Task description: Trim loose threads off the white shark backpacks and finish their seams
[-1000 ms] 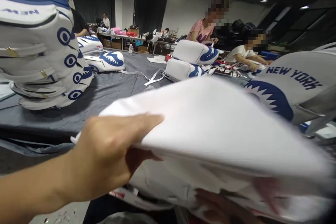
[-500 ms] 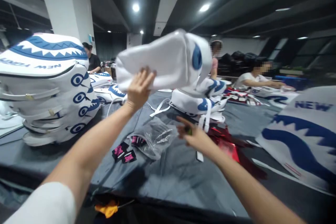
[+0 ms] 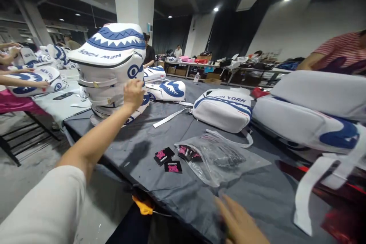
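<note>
My left hand (image 3: 134,94) is raised at the stack of white backpacks (image 3: 100,72), which have blue shark teeth, eyes and NEW YORK lettering. Its fingers are curled in; whether they grip or touch anything there I cannot make out. Low at the front edge, my right hand (image 3: 240,221) is blurred, with fingers stretched out and no object visible in them. Ahead of it lies a clear plastic bag (image 3: 220,158) of black tags. Loose black tags with pink bears (image 3: 173,166) lie beside that bag. Another white backpack (image 3: 223,110) rests on the table behind it.
More backpacks (image 3: 309,118) are piled at the right, with white straps hanging and red film (image 3: 340,223) below. A person in a striped shirt (image 3: 337,53) stands behind them. Other workers' hands (image 3: 42,84) handle backpacks at far left. An orange cloth (image 3: 143,206) hangs at the table edge.
My view has turned left. My left hand has left the white backpack it held up and is now at the stack. My right hand has dropped toward the table's front edge.
</note>
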`<state>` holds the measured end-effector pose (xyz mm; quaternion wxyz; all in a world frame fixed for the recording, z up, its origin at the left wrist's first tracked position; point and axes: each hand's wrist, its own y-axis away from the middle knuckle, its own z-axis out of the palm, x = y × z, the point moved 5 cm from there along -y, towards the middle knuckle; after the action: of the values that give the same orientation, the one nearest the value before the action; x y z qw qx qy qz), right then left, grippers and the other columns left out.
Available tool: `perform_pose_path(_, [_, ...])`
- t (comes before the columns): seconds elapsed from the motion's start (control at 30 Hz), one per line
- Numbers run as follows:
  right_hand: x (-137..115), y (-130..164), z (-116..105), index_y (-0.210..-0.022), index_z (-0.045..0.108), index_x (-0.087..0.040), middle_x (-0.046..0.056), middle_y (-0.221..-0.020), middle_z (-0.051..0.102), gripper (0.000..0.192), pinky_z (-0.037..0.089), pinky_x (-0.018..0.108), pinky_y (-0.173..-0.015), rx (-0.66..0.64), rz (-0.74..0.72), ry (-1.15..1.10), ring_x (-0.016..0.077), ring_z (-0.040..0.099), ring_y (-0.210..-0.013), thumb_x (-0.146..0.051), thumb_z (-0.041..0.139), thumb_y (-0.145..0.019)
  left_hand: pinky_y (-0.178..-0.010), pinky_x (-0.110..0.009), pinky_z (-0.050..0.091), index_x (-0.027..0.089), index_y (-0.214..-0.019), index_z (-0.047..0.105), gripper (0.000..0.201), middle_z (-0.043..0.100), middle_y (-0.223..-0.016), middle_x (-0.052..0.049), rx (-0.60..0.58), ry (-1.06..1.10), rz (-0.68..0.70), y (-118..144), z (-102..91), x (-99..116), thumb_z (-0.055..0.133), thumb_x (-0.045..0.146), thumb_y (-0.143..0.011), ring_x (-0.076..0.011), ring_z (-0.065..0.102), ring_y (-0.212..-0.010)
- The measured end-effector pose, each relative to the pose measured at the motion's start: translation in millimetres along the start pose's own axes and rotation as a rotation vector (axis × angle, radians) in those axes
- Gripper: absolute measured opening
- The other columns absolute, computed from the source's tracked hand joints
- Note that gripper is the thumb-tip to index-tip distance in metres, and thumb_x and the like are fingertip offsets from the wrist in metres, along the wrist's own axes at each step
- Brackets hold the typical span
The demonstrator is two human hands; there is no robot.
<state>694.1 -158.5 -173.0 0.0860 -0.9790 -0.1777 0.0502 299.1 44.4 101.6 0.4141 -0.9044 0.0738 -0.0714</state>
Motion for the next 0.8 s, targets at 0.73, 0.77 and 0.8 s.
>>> perform_pose_path(0.73, [48, -196, 44, -0.128, 0.068, -0.021, 0.017, -0.142, 0.059, 0.047, 0.041, 0.062, -0.103, 0.172, 0.142, 0.315, 0.036, 0.054, -0.13, -0.009, 0.055, -0.085, -0.096, -0.05, 0.038, 0.01, -0.129, 0.054, 0.072, 0.059, -0.129, -0.021, -0.149, -0.504, -0.186, -123, -4.7, -70, 0.063, 0.063, -0.081, -0.0402, 0.052, -0.118])
perform_pose_path(0.77, [41, -191, 39, -0.129, 0.068, -0.021, 0.017, -0.143, 0.058, 0.051, 0.041, 0.061, -0.104, 0.21, 0.12, 0.319, 0.0364, 0.054, -0.131, -0.008, 0.057, -0.081, -0.095, -0.048, 0.039, 0.01, -0.128, 0.054, 0.066, 0.062, -0.125, -0.019, -0.182, -0.497, -0.198, -126, -1.8, -70, 0.061, 0.059, -0.084, -0.037, 0.054, -0.115])
perform_pose_path(0.8, [32, -184, 34, -0.13, 0.067, -0.02, 0.017, -0.144, 0.057, 0.056, 0.041, 0.06, -0.106, 0.245, 0.097, 0.312, 0.0362, 0.054, -0.131, -0.005, 0.059, -0.076, -0.092, -0.045, 0.04, 0.01, -0.127, 0.055, 0.058, 0.065, -0.12, -0.017, -0.201, -0.477, -0.199, -128, -0.3, -70, 0.057, 0.054, -0.089, -0.0332, 0.057, -0.111])
